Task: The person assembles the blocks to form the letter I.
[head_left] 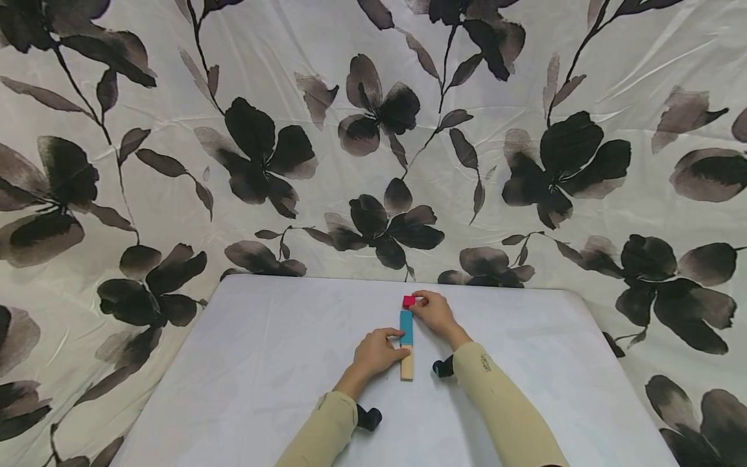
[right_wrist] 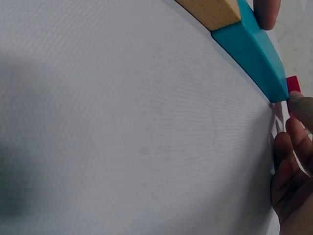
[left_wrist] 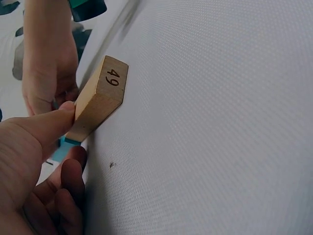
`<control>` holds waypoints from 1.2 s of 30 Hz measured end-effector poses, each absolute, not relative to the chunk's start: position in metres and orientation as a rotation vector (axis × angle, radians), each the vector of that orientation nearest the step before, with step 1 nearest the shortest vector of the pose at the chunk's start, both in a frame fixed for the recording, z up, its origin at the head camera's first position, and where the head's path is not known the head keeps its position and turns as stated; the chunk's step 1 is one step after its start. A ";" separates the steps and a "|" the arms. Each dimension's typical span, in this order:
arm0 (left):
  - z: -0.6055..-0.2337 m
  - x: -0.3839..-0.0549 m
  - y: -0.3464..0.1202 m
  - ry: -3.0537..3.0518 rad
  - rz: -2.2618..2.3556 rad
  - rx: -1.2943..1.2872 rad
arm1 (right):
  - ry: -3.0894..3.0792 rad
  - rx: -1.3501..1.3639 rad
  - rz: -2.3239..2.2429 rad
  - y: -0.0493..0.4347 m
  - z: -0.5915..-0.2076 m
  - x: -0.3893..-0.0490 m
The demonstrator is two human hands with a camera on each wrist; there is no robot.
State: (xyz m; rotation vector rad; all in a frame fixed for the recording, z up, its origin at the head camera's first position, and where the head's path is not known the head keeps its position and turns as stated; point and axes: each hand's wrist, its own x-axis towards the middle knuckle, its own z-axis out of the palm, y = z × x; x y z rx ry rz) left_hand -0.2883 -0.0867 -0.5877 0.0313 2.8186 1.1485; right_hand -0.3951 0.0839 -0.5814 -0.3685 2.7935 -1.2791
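Note:
A plain wooden block [head_left: 406, 364], marked 49 on its end in the left wrist view, lies end to end with a blue block [head_left: 406, 325]. Just beyond the blue block's far end sits a small red cube [head_left: 408, 301], with a thin gap between them in the head view. My left hand [head_left: 376, 353] reaches in from the left. Its thumb rests on the wooden block and its index fingertip touches the blue block near the joint. Thumb and index finger of my right hand [head_left: 434, 313] pinch the red cube from the right; its other fingers stay close to the tabletop.
The blocks lie in a line on a white-covered table [head_left: 262, 363], near its far edge. Behind hangs a flowered cloth [head_left: 478, 162]. Small black devices are worn at the left wrist [head_left: 369, 418] and right wrist [head_left: 443, 368].

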 end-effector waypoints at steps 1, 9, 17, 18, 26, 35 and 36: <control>-0.588 -0.288 -0.087 2.821 1.152 0.038 | 2.788 -0.364 -1.275 0.084 -0.581 -0.396; -0.590 -0.287 -0.086 2.810 1.147 0.036 | 2.733 -0.268 -1.238 0.085 -0.583 -0.399; -0.588 -0.284 -0.086 2.816 1.153 0.030 | 2.703 -0.191 -1.212 0.084 -0.579 -0.397; -0.587 -0.284 -0.085 2.816 1.153 0.029 | 2.706 -0.183 -1.206 0.083 -0.579 -0.397; -0.585 -0.282 -0.085 2.819 1.157 0.031 | 2.734 -0.149 -1.160 0.080 -0.578 -0.399; -0.585 -0.284 -0.087 2.835 1.153 0.036 | 2.743 -0.161 -1.136 0.076 -0.573 -0.397; -0.585 -0.284 -0.087 2.838 1.154 0.038 | 2.742 -0.160 -1.138 0.076 -0.573 -0.397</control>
